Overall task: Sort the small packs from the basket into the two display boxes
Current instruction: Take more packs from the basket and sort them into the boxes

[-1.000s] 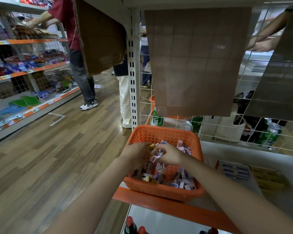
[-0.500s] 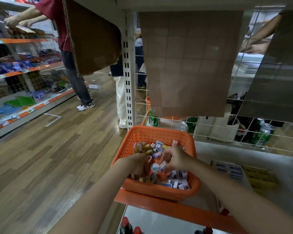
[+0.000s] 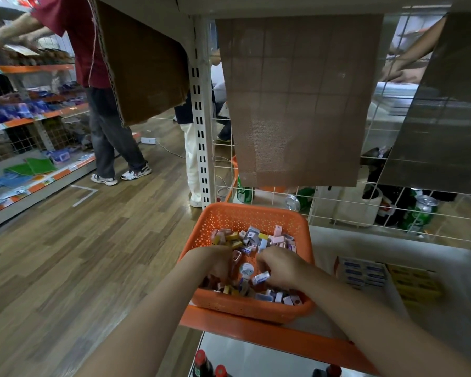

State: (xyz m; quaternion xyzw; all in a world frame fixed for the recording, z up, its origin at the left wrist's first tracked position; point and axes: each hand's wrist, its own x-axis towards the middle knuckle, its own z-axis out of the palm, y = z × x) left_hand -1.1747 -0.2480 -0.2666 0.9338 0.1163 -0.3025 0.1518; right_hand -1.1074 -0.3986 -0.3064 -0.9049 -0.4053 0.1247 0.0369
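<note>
An orange perforated basket [image 3: 223,216] stands at the left end of a grey shelf, holding several small packs [image 3: 252,238] in yellow, pink, white and blue. Both my hands are down inside it. My left hand [image 3: 218,263] has its fingers curled into the packs near the left wall. My right hand [image 3: 282,268] is curled around small packs, with a white-blue one [image 3: 260,277] sticking out by its thumb. To the right stand two display boxes, one with blue packs [image 3: 365,272] and one with yellow packs [image 3: 416,285].
A wire grid [image 3: 337,202] backs the shelf, with brown mesh sheets [image 3: 297,104] hanging on it and green cans [image 3: 419,213] behind. Dark bottles [image 3: 203,363] stand on the shelf below. Two people [image 3: 106,118] stand in the aisle at left.
Both hands have moved from the far part of the basket toward its near side and dug into the packs. A round white pack is now uncovered between them.
</note>
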